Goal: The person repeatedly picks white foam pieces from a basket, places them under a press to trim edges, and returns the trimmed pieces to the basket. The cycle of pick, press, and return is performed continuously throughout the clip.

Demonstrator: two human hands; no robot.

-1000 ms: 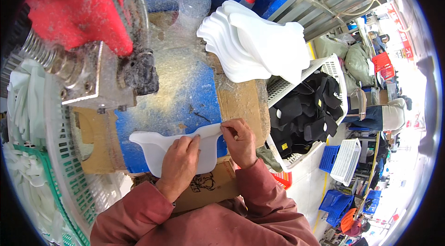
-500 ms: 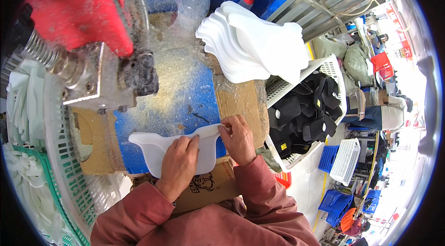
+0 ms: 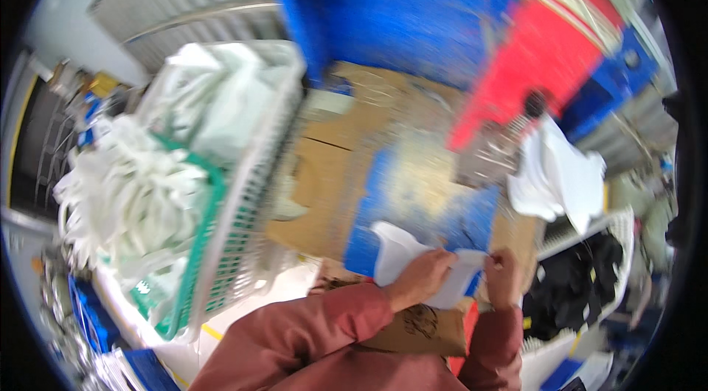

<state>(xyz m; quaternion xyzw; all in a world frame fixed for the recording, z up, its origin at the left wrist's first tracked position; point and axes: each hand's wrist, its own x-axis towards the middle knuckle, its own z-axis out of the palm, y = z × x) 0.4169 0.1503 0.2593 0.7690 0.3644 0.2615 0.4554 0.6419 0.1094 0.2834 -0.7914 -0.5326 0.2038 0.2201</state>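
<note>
A thin white curved sheet (image 3: 392, 249) with a wavy edge lies low over the front of the blue work surface (image 3: 361, 236). My left hand (image 3: 422, 280) reaches across its middle, fingers closed on the upper edge. At the right end of the sheet, my right hand (image 3: 503, 277) pinches a corner between thumb and fingers. Motion blur softens the fingertips. Beyond the hands is the red machine (image 3: 527, 59), its metal head (image 3: 487, 159) above the dusty surface. To its right sits a stack of similar white sheets (image 3: 557, 177), partly hidden by the machine.
Left of the bench, a white basket (image 3: 247, 192) holds white pieces, beside a green basket (image 3: 210, 221) heaped with white strips (image 3: 136, 192). A white crate (image 3: 627, 229) with black pieces (image 3: 579, 284) stands at the right. Below the hands is a cardboard box (image 3: 442, 332).
The view has swung left, so the bench, machine and hands appear farther right and the left baskets show more fully. Both hands still hold the white sheet.
</note>
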